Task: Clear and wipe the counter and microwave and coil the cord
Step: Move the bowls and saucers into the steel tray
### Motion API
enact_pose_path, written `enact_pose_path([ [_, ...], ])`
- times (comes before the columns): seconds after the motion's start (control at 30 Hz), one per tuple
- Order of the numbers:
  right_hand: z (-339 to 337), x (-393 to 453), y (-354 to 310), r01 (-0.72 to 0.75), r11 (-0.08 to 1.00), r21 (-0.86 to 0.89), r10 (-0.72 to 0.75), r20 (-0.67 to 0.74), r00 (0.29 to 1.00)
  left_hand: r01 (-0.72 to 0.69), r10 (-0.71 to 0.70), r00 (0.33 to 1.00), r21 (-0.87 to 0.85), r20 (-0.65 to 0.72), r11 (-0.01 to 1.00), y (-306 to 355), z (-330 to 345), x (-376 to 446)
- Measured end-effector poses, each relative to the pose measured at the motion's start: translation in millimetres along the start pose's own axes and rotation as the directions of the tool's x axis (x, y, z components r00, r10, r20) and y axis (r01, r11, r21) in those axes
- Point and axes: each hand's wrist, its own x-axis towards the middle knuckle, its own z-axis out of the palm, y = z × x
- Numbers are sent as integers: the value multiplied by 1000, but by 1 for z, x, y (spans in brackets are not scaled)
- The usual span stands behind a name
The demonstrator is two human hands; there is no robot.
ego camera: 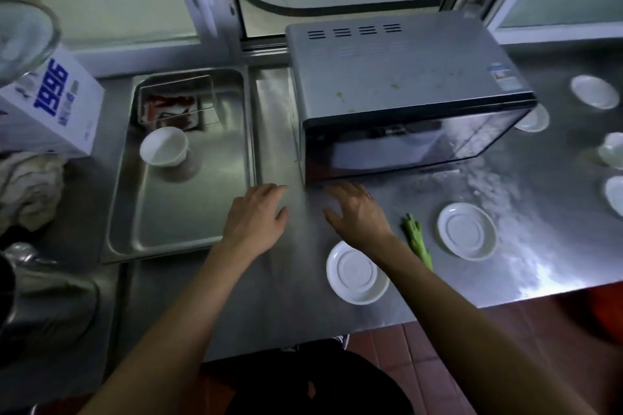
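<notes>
Currently the stainless steel counter (505, 263) bears the grey box microwave (404, 84) at 12 o'clock (crumbs on top). White round saucers (467, 231) await clearing at 3 o'clock. Left hand (256, 219) and right hand (357, 212) hover released, probably reaching; cord unseen.

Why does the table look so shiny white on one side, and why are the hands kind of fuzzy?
In the head view, light glares off the steel counter at the right, washing it white; the left hand and right hand are smeared, probably by motion blur, most at the fingertips; the left side with the sink is dim; the wide lens bends the microwave edges.
</notes>
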Motion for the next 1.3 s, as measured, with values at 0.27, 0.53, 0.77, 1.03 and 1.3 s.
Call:
enact_pose_path([
  [0.27,-20,-73,17,-258,965,-48,254,-73,964,-182,190,980,-131,55,975,36,19,6],
  [0.53,-43,-144,52,-442,894,74,447,-214,869,-402,427,897,-192,114,895,117,34,8],
  [0.77,-72,-208,105,-559,821,119,567,-290,771,-527,552,819,-174,157,832,217,50,5],
  [1.03,-115,-292,205,-624,737,262,674,-353,648,-622,635,738,-132,230,772,364,87,-9],
  [1.3,-152,-373,304,-592,742,316,669,-417,616,-719,709,655,-73,262,691,496,123,-24],
])
